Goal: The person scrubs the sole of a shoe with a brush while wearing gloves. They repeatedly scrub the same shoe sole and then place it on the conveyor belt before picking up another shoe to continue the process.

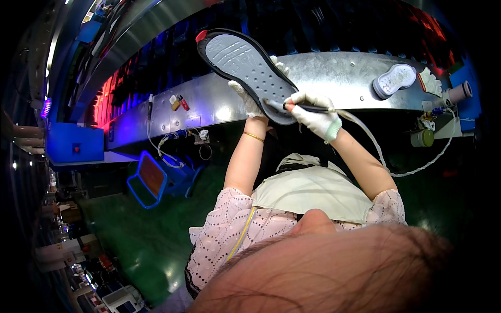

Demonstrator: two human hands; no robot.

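My gloved left hand (247, 99) is closed around a shoe sole (250, 65), its thumb on the near edge and fingertips showing past the far edge. The sole has a grey inner face with rows of small holes, a black rim and a red toe tip. In my gloved right hand (318, 116) is a slim black brush (308, 108), held like a pen. The brush's end touches or hovers just over the heel part of the grey face; I cannot tell which. A pale hose (362, 128) trails from the brush's back end.
A metal ledge (323, 73) runs along a conveyor with dark strips. At its right lie a white sole-shaped piece (395, 79) and a white glove (429, 82). Small red and tan items (181, 101) sit left. A blue stool (151, 180) stands below; a blue box (75, 143) is farther left.
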